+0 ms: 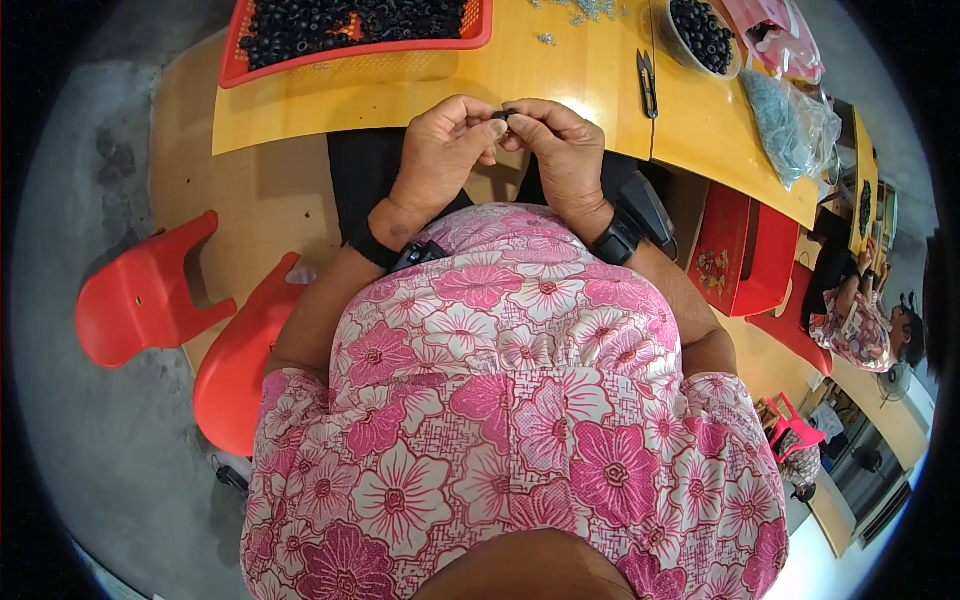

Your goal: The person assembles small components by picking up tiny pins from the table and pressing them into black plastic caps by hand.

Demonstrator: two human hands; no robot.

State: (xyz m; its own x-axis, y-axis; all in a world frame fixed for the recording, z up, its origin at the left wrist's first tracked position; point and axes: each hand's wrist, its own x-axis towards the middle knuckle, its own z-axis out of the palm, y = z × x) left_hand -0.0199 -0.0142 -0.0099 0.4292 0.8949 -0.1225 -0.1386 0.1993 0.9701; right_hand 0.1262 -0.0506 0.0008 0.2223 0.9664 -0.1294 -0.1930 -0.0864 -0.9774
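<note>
Just over the table's near edge, my left hand (440, 150) and my right hand (562, 155) meet at their fingertips. Between them they pinch a small black part (504, 115), mostly covered by the thumbs and fingers, so its exact shape is hidden. A red plastic basket (355, 52) at the far left of the table holds many black ring-like parts (290, 35). Similar black parts (697, 30) fill a clear round tub (733, 68) at the far right. Black thread snips (647, 85) lie on the table to the right of my hands.
Small clear or silvery pieces (590, 10) are scattered on the yellow table (560, 70). A clear bag of bluish-grey pieces (785, 125) and a pink bag (775, 40) rest at the right. Red chairs (150, 290) stand at left. Another person (855, 320) sits farther right.
</note>
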